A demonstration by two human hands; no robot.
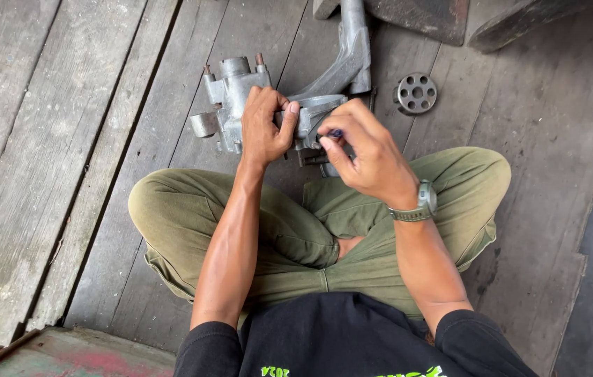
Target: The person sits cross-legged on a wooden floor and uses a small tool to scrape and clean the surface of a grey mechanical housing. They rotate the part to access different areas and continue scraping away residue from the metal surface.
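The left hand [263, 124] grips the grey metal engine part [240, 98] on the wooden floor [66, 139], and the right hand [366, 150], at its 3 o'clock, pinches a small dark piece [335, 133].

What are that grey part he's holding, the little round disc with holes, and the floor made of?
Grey part: looks like cast metal, probably aluminium, with a dull, rough silvery skin. Round disc: metal too, likely steel, darker grey with drilled holes. Floor: bare wooden planks, weathered grey, with visible grain and gaps.
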